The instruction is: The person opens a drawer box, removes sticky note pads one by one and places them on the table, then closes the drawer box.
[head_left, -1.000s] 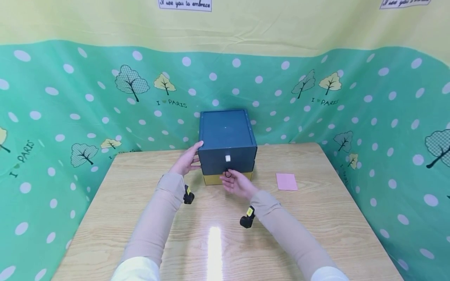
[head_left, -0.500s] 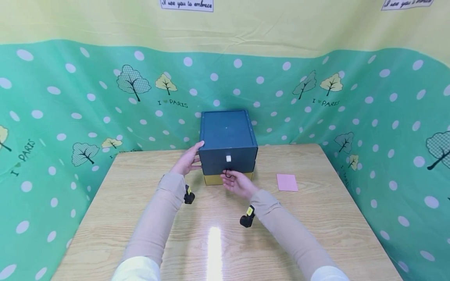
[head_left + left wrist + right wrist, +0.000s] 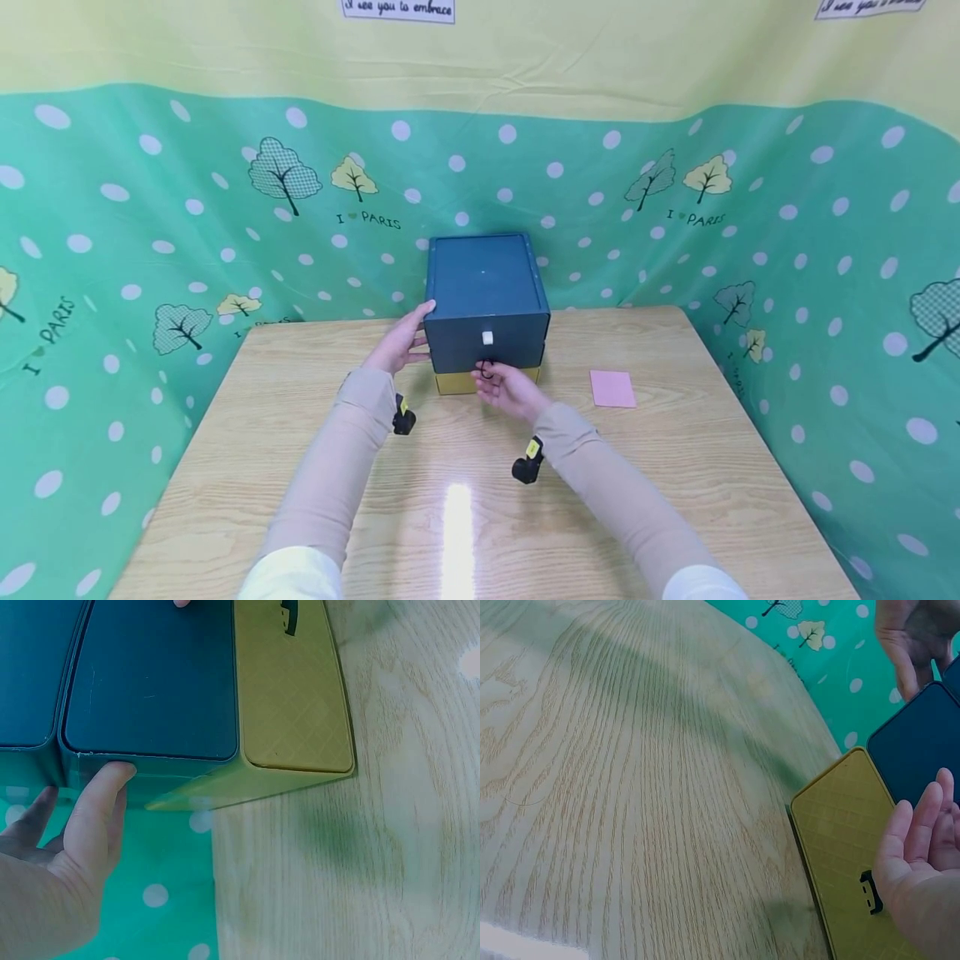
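A stack of small drawers stands against the far cloth, with blue upper units and a yellow bottom drawer. My left hand rests against the stack's left side, its fingers fairly straight; in the left wrist view a fingertip touches the blue drawer's edge. At the lower front, my right hand pinches a thin black loop handle with thumb and finger; its other fingers bend loosely. The right wrist view hides that grip. A white knob sits above the hand, and the yellow drawer has a dark handle.
A pink square of paper lies on the wooden table, right of the stack. Green and yellow printed cloth hangs behind and along both sides. A wrist camera is worn on the left arm, another on the right.
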A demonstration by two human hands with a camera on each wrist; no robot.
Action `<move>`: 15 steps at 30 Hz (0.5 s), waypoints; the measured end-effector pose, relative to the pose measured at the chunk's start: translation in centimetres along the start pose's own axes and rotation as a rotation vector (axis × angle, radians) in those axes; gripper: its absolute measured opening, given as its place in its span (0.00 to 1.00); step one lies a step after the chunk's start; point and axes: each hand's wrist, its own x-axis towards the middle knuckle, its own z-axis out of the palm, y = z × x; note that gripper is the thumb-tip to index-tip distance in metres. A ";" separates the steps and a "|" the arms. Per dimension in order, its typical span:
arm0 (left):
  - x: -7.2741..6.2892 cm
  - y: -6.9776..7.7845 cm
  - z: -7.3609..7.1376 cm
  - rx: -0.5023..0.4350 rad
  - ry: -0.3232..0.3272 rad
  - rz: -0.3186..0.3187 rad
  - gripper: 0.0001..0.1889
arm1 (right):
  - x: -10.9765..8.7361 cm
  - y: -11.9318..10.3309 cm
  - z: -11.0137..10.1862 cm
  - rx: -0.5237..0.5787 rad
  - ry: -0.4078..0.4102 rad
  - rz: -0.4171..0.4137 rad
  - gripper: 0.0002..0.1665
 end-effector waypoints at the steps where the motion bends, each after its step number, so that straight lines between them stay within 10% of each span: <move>1: 0.0 0.0 0.0 -0.001 0.000 0.000 0.43 | 0.0 0.0 0.0 -0.003 -0.002 -0.001 0.10; 15: -0.1 0.0 0.1 -0.016 0.009 -0.004 0.43 | 0.3 0.2 -0.1 -0.026 0.000 -0.022 0.12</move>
